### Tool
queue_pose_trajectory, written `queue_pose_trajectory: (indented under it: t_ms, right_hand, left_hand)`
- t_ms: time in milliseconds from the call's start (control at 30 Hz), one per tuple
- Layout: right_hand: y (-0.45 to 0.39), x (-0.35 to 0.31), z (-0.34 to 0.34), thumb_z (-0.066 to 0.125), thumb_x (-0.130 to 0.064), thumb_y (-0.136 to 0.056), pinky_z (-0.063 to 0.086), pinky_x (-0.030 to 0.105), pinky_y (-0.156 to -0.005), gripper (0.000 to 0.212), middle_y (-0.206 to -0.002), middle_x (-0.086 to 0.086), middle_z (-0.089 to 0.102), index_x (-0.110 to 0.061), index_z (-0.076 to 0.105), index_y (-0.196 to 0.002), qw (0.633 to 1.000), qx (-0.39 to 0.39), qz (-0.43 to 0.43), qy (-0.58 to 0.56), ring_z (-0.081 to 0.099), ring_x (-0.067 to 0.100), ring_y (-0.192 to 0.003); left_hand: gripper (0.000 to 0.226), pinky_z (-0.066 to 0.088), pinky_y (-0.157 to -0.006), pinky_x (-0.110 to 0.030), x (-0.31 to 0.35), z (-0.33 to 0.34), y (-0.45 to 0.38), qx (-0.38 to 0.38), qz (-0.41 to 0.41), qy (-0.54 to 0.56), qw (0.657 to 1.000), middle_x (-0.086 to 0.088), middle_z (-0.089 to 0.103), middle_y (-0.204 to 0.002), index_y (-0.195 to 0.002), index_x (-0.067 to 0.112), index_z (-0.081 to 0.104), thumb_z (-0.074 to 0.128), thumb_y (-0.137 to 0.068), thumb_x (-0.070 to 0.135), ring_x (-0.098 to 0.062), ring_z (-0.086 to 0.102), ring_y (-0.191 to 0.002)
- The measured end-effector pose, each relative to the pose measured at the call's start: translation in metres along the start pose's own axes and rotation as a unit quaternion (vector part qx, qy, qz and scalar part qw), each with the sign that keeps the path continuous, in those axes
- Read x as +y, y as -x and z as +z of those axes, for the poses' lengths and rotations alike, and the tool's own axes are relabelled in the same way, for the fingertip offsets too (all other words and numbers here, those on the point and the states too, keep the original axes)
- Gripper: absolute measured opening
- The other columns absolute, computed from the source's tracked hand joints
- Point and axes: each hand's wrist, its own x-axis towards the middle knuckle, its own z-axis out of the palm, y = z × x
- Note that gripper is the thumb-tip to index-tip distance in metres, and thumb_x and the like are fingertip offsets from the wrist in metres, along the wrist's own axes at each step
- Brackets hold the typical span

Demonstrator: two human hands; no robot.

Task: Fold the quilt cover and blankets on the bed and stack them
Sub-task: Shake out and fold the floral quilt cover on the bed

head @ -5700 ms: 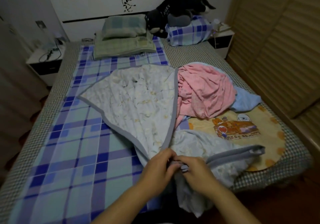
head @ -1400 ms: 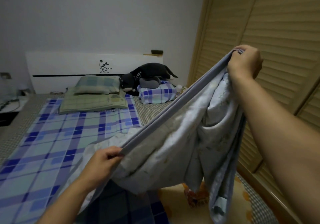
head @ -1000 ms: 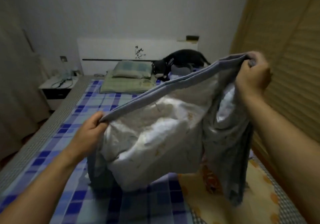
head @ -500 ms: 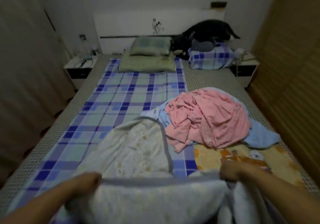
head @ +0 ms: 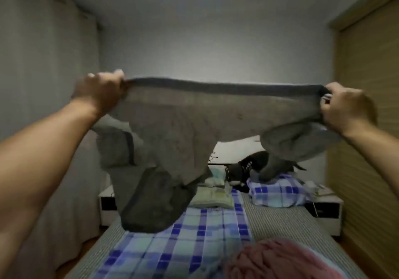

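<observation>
Billowing limp and light above the checked blue bed [head: 194,255], the soft pale grey-bordered quilt [head: 183,127] handles best by its bound edge, where left hand [head: 98,91] at 10 o'clock and right hand [head: 347,108] at 2 o'clock clench corners.

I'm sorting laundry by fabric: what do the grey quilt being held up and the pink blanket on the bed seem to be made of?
Grey quilt: looks like thin, soft woven cloth, matte, with a darker bound edge; it sags and billows between both hands. Pink blanket: seemingly soft cotton-like cloth, matte, crumpled in loose folds. Motion blur leaves the weave unclear.
</observation>
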Motion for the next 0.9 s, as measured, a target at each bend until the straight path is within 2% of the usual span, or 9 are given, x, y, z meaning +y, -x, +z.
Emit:
queue_pose_trajectory:
  t_ms: [67, 267, 333, 400, 467, 567, 700, 833, 900]
  right_hand:
    - [0.015, 0.013, 0.001, 0.038, -0.033, -0.085, 0.048, 0.045, -0.066, 0.040, -0.101, 0.028, 0.065, -0.015, 0.061, -0.111, 0.998, 0.035, -0.041, 0.012, 0.062, 0.051, -0.082]
    - [0.113, 0.091, 0.025, 0.046, -0.032, -0.094, 0.053, 0.049, -0.067, 0.035, -0.109, 0.015, 0.065, -0.019, 0.060, -0.124, 0.990, -0.068, -0.120, 0.010, 0.065, 0.044, -0.084]
    - [0.178, 0.113, 0.026, 0.040, -0.035, -0.090, 0.054, 0.043, -0.058, 0.041, -0.095, 0.012, 0.070, -0.018, 0.070, -0.112, 0.968, -0.180, -0.177, 0.011, 0.067, 0.037, -0.072]
    - [0.255, 0.133, 0.024, 0.042, -0.036, -0.080, 0.049, 0.034, -0.045, 0.038, -0.073, 0.006, 0.070, -0.022, 0.075, -0.092, 0.937, -0.286, -0.200, 0.022, 0.064, 0.029, -0.054]
    - [0.332, 0.152, 0.021, 0.051, -0.038, -0.075, 0.047, 0.031, -0.039, 0.024, -0.063, -0.001, 0.066, -0.030, 0.071, -0.086, 0.900, -0.397, -0.172, 0.046, 0.060, 0.024, -0.047]
    - [0.432, 0.177, 0.022, 0.069, -0.037, -0.076, 0.051, 0.032, -0.048, 0.023, -0.075, -0.004, 0.069, -0.037, 0.065, -0.098, 0.830, -0.528, -0.159, 0.080, 0.064, 0.016, -0.058]
    - [0.551, 0.200, 0.006, 0.052, -0.046, -0.091, 0.045, 0.024, -0.071, 0.027, -0.112, -0.008, 0.064, -0.042, 0.053, -0.117, 0.667, -0.726, -0.136, 0.099, 0.065, 0.009, -0.094]
    - [0.621, 0.205, -0.009, 0.050, -0.039, -0.090, 0.041, 0.024, -0.073, 0.013, -0.099, -0.011, 0.054, -0.041, 0.053, -0.103, 0.519, -0.840, -0.123, 0.097, 0.058, 0.009, -0.091]
    - [0.635, 0.194, -0.007, 0.053, -0.034, -0.088, 0.043, 0.025, -0.078, 0.006, -0.088, -0.012, 0.047, -0.038, 0.055, -0.092, 0.431, -0.887, -0.142, 0.092, 0.055, 0.010, -0.090]
  left_hand:
    - [0.044, 0.051, -0.066, -0.050, -0.004, 0.002, 0.017, -0.029, 0.058, -0.017, 0.998, -0.027, 0.067, -0.095, -0.095, 0.009, 0.054, 0.040, -0.099, 0.051, -0.052, 0.065, -0.076]
    - [0.040, 0.037, -0.057, -0.043, 0.037, 0.029, 0.131, 0.104, -0.098, 0.185, 0.972, -0.025, 0.058, -0.077, -0.084, 0.009, 0.051, 0.039, -0.104, 0.042, -0.045, 0.058, -0.070]
    - [0.033, 0.035, -0.057, -0.036, 0.057, 0.055, 0.233, -0.018, -0.104, 0.240, 0.965, -0.020, 0.058, -0.073, -0.081, 0.014, 0.053, 0.045, -0.101, 0.038, -0.037, 0.057, -0.065]
    - [0.031, 0.036, -0.055, -0.030, 0.075, 0.070, 0.347, -0.266, -0.085, 0.225, 0.933, -0.006, 0.061, -0.070, -0.077, 0.029, 0.052, 0.049, -0.097, 0.052, -0.032, 0.062, -0.063]
    - [0.050, 0.035, -0.046, -0.026, 0.090, 0.075, 0.451, -0.509, -0.035, 0.231, 0.828, 0.003, 0.060, -0.061, -0.075, 0.031, 0.052, 0.027, -0.097, 0.069, -0.027, 0.062, -0.052]
    - [0.047, 0.043, -0.035, -0.028, 0.130, 0.085, 0.567, -0.646, 0.025, 0.147, 0.748, 0.000, 0.061, -0.058, -0.080, 0.029, 0.046, 0.022, -0.097, 0.066, -0.023, 0.058, -0.041]
    - [0.028, 0.054, -0.075, -0.037, 0.180, 0.062, 0.652, -0.713, 0.079, 0.110, 0.688, -0.002, 0.068, -0.104, -0.108, 0.030, 0.050, 0.036, -0.101, 0.053, -0.026, 0.069, -0.091]
    - [0.019, 0.050, -0.086, -0.038, 0.197, 0.043, 0.702, -0.816, 0.152, 0.124, 0.545, -0.004, 0.060, -0.117, -0.113, 0.031, 0.051, 0.043, -0.098, 0.038, -0.026, 0.062, -0.105]
    - [0.018, 0.049, -0.085, -0.038, 0.202, 0.036, 0.714, -0.819, 0.166, 0.134, 0.532, -0.004, 0.054, -0.115, -0.111, 0.027, 0.056, 0.048, -0.097, 0.033, -0.025, 0.060, -0.104]
